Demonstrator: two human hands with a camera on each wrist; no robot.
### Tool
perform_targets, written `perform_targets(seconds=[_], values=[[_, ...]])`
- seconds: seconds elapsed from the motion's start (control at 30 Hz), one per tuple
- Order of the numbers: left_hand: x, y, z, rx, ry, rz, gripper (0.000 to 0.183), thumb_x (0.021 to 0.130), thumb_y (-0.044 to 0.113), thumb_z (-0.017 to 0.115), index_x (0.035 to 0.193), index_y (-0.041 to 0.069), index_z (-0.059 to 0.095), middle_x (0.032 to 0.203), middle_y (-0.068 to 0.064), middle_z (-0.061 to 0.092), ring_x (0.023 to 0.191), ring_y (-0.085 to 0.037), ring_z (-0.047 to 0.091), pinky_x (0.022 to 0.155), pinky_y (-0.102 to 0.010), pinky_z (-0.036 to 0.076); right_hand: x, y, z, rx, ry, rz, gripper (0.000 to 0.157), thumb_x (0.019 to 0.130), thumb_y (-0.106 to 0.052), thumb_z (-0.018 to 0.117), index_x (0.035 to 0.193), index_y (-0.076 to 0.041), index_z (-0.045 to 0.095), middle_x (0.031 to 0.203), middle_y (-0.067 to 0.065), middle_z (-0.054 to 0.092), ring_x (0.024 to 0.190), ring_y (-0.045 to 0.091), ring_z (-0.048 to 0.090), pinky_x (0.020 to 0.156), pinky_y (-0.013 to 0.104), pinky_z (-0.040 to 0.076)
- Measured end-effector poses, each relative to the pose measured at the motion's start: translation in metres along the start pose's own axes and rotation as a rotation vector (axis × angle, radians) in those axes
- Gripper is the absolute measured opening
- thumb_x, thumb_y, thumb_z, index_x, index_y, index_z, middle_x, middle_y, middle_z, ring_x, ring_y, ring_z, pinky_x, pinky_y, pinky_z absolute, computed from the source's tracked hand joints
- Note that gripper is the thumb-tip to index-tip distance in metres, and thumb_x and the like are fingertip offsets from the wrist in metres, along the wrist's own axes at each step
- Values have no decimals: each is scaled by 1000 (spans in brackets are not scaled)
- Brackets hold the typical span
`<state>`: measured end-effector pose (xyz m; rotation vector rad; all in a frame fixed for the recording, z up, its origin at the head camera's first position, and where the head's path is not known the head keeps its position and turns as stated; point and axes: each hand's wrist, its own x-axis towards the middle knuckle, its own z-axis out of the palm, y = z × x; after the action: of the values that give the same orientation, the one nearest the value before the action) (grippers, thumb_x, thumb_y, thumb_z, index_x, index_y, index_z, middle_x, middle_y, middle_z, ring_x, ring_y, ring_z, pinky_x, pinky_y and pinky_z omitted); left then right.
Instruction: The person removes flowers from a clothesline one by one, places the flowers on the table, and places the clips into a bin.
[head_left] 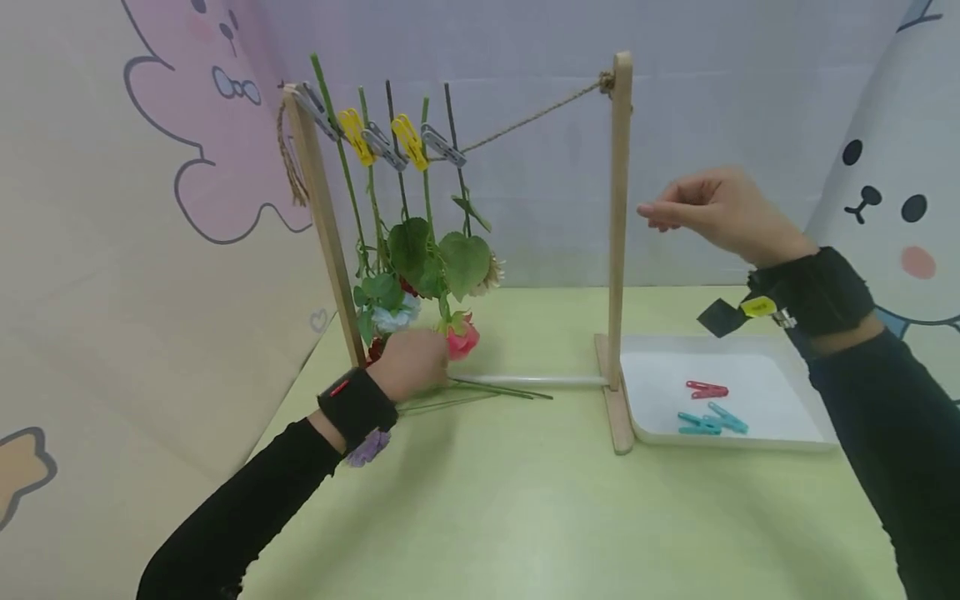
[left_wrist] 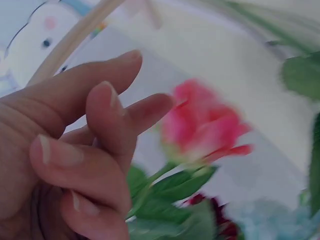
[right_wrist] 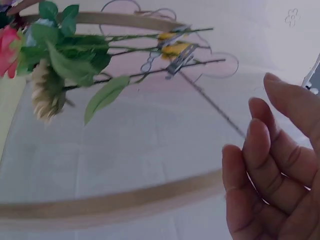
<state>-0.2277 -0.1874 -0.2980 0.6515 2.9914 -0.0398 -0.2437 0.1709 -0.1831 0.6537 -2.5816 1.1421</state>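
My left hand (head_left: 414,363) is low beside the hanging flowers, fingers loosely bent around nothing. In the left wrist view a fingertip overlaps the edge of the pink rose (left_wrist: 205,125). Under that hand, loose green stems (head_left: 517,391) and a purple flower (head_left: 367,447) lie on the table. Out to the right of the frame, my right hand (head_left: 731,208) is raised in the air with relaxed fingers and holds nothing. Several flowers hang head down from a rope (head_left: 536,117), each stem clipped by a yellow clothespin (head_left: 409,142) or a grey clothespin (head_left: 442,147).
The rope spans two wooden posts (head_left: 621,217), joined low down by a white bar (head_left: 536,380). Right of the frame, a white tray (head_left: 780,417) holds a red clothespin (head_left: 707,390) and teal clothespins (head_left: 701,424). A patterned curtain (head_left: 540,225) stands behind the table.
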Motion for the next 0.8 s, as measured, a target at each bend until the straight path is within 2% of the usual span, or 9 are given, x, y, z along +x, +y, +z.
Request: perform_targets(seconds=[0.1,0.17,0.27,0.37,0.47,0.57,0.7,0.73,0.8], values=[[1,3,-25,-95,19,-27,42,79,23,69,47,17,41,51,7,23,49,-8,20,46,-24,15,12,-27,1,65,-9,-45,23,87,-25,63,80,-3,68,70,-8,63,78,15,50,74,28,34],[2,4,-41,-151,67,-45,34,80,27,70,51,16,57,48,7,35,45,-7,25,46,-24,15,23,-43,4,60,2,-54,25,87,-29,63,80,-6,69,70,-8,62,77,17,48,72,29,32],[5,8,-63,-198,205,-68,16,81,31,69,76,17,75,61,3,62,47,-10,45,43,-22,21,42,-64,10,68,32,-85,26,86,-32,64,80,-7,68,70,-8,61,76,18,47,70,25,38],[10,13,-81,-213,384,-87,19,84,32,66,89,16,75,76,-3,70,49,-12,51,41,-22,23,58,-83,19,74,87,-130,26,86,-30,64,83,-5,67,67,-9,58,71,16,49,65,18,42],[18,17,-96,-221,540,-118,23,87,33,63,95,15,74,74,-7,70,42,-12,40,41,-24,18,73,-102,29,12,155,-172,29,86,-30,63,91,-1,67,70,-7,58,68,12,49,65,15,42],[26,18,-106,-225,647,-162,25,89,34,60,100,16,73,66,-8,65,40,-10,28,42,-25,14,86,-119,38,-170,228,-224,35,87,-32,62,102,0,64,86,3,62,81,14,53,83,18,38],[38,15,-116,-236,689,-208,28,91,36,56,106,18,70,63,-10,62,39,-11,25,43,-25,14,103,-137,48,-370,272,-311,40,89,-33,59,113,-1,60,110,15,59,104,23,50,100,27,33],[41,14,-118,-242,688,-213,28,91,36,56,107,18,70,67,-10,65,40,-11,27,43,-25,15,108,-141,50,-391,268,-332,40,89,-32,58,115,-1,59,113,15,59,106,23,50,97,26,38],[47,11,-119,-267,671,-220,31,90,39,56,110,18,69,72,-10,68,40,-11,31,43,-25,17,117,-146,56,-409,251,-352,41,89,-32,58,117,-2,58,117,14,58,110,24,49,99,25,37]])
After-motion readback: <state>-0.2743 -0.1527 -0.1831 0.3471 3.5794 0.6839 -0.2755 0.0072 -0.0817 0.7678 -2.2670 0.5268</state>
